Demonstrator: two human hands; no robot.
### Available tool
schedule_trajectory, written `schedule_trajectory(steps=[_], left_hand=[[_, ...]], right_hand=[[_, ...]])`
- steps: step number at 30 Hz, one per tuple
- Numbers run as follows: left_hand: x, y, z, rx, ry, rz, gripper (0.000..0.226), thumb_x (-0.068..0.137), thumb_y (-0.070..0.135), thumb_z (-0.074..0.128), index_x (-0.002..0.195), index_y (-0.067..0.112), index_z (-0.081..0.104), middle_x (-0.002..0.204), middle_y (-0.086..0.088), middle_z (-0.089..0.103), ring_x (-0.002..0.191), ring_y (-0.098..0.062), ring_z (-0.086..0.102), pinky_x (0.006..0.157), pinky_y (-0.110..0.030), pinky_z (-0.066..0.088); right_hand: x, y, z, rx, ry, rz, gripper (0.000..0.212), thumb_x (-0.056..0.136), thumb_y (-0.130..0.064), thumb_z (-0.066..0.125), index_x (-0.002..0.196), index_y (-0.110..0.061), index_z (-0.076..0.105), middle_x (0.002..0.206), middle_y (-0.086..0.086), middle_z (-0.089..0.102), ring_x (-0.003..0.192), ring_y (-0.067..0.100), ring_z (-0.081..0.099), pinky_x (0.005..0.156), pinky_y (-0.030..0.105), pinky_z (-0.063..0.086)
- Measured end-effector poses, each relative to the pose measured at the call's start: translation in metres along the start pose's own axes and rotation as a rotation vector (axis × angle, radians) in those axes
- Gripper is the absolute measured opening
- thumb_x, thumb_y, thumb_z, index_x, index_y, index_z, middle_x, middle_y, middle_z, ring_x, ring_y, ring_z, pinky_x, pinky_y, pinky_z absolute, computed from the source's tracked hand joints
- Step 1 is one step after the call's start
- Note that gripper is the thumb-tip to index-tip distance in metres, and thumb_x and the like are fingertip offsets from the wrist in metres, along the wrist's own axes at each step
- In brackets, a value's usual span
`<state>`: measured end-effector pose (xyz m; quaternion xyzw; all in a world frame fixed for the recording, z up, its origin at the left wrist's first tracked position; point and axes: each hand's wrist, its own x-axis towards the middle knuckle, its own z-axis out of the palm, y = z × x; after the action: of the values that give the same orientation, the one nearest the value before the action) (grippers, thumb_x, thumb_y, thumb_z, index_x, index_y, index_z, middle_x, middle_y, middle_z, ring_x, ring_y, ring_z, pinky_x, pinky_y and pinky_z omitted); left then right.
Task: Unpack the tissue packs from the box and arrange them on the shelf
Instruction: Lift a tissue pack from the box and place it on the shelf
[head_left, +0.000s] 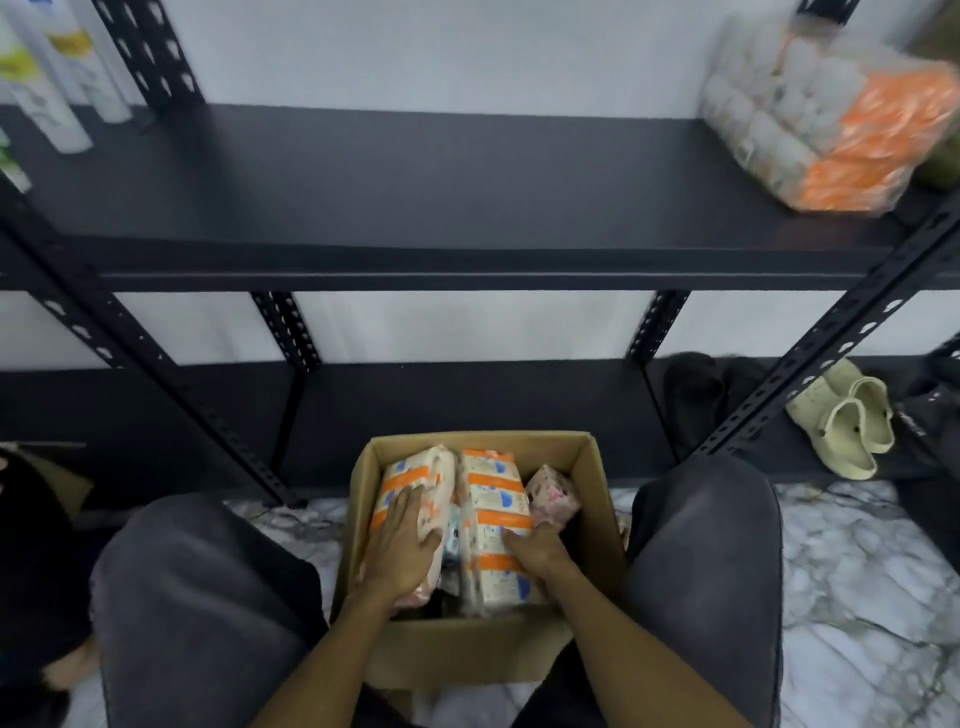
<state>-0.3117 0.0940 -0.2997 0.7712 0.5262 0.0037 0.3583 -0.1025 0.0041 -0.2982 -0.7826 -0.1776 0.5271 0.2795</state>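
In the box (470, 660) on the floor: both hands on tissue packs.

One wrapped bundle (826, 114) sits at the shelf's (415, 208) right end; several packs remain (a small pink one too). Left hand (400, 545) lies flat, fingers spread, on the left pack (410, 483); right hand (540, 551) curls over the middle pack (493, 499).

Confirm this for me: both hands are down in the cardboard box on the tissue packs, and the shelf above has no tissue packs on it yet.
Not quite. Both the left hand and right hand are in the cardboard box, but the head view shows one tissue bundle already at the right end of the shelf.
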Motion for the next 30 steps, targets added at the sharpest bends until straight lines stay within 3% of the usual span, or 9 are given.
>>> schedule_trajectory(steps=[5,9,14,21,23,25,27,29,30], left_hand=[[0.000,0.004,0.002,-0.014,0.029,-0.003,0.073,0.106,0.035,0.050,0.164,0.020,0.008,0.171,0.005,0.002,0.158,-0.015,0.000,0.126,-0.032,0.009],[-0.001,0.006,0.002,-0.008,0.024,-0.009,0.071,0.107,0.036,0.046,0.164,0.021,0.006,0.172,0.004,0.000,0.158,-0.015,-0.001,0.126,-0.032,0.007],[-0.005,0.017,0.002,-0.008,0.009,-0.064,0.068,0.108,0.042,0.039,0.164,0.023,0.005,0.172,0.001,-0.001,0.158,-0.017,-0.002,0.127,-0.038,0.007],[-0.016,0.037,-0.004,-0.033,-0.004,-0.103,0.065,0.109,0.047,0.034,0.164,0.024,0.008,0.172,0.001,-0.004,0.158,-0.017,-0.006,0.127,-0.038,0.003],[-0.023,0.046,-0.004,-0.084,0.006,-0.114,0.062,0.108,0.051,0.032,0.163,0.026,0.018,0.172,-0.001,-0.003,0.158,-0.019,-0.008,0.127,-0.042,0.001],[-0.028,0.056,-0.002,-0.097,0.014,-0.090,0.058,0.107,0.055,0.031,0.159,0.030,0.031,0.172,-0.002,0.000,0.158,-0.021,-0.007,0.127,-0.046,0.003],[-0.033,0.070,-0.002,-0.170,-0.010,-0.053,0.056,0.107,0.055,0.035,0.157,0.033,0.034,0.171,0.000,0.014,0.156,-0.022,0.015,0.125,-0.045,0.021],[-0.035,0.080,-0.010,-0.385,-0.024,-0.058,0.049,0.105,0.050,0.046,0.150,0.033,0.040,0.152,0.002,0.048,0.121,-0.008,0.059,0.096,-0.024,0.052],[-0.034,0.083,-0.015,-0.513,-0.030,-0.080,0.045,0.103,0.047,0.054,0.144,0.033,0.043,0.139,0.006,0.058,0.102,-0.001,0.065,0.081,-0.017,0.056]], right_hand=[[0.003,-0.011,-0.002,0.086,-0.077,0.033,0.050,0.082,-0.030,0.083,0.122,-0.019,0.054,0.122,0.005,0.068,0.085,0.013,0.066,0.058,0.024,0.052],[0.004,-0.017,0.000,0.145,-0.059,0.040,0.065,0.078,-0.026,0.087,0.127,-0.022,0.045,0.125,0.004,0.063,0.094,0.017,0.063,0.061,0.026,0.053],[0.010,-0.014,0.004,0.224,-0.060,0.031,0.078,0.071,-0.020,0.092,0.132,-0.023,0.043,0.122,0.007,0.066,0.099,0.025,0.070,0.084,0.048,0.061],[-0.004,-0.019,-0.007,0.224,-0.055,-0.090,0.069,0.074,-0.018,0.090,0.130,-0.017,0.048,0.119,0.008,0.069,0.097,0.025,0.072,0.068,0.036,0.061],[-0.009,-0.018,-0.009,0.242,-0.048,-0.112,0.065,0.075,-0.017,0.088,0.128,-0.017,0.049,0.119,0.008,0.069,0.095,0.024,0.072,0.063,0.032,0.059],[-0.013,-0.018,-0.012,0.297,-0.058,-0.124,0.065,0.075,-0.017,0.089,0.126,-0.019,0.049,0.119,0.009,0.069,0.096,0.025,0.072,0.070,0.039,0.062],[-0.018,-0.020,-0.014,0.363,-0.071,-0.134,0.063,0.074,-0.018,0.089,0.123,-0.022,0.048,0.117,0.009,0.069,0.097,0.028,0.073,0.080,0.048,0.062],[-0.023,-0.022,-0.015,0.447,-0.076,-0.137,0.060,0.075,-0.018,0.089,0.120,-0.024,0.049,0.115,0.011,0.071,0.095,0.029,0.075,0.081,0.053,0.062],[-0.026,-0.024,-0.016,0.475,-0.071,-0.143,0.059,0.076,-0.018,0.088,0.119,-0.023,0.049,0.114,0.011,0.071,0.094,0.029,0.075,0.081,0.054,0.062]])
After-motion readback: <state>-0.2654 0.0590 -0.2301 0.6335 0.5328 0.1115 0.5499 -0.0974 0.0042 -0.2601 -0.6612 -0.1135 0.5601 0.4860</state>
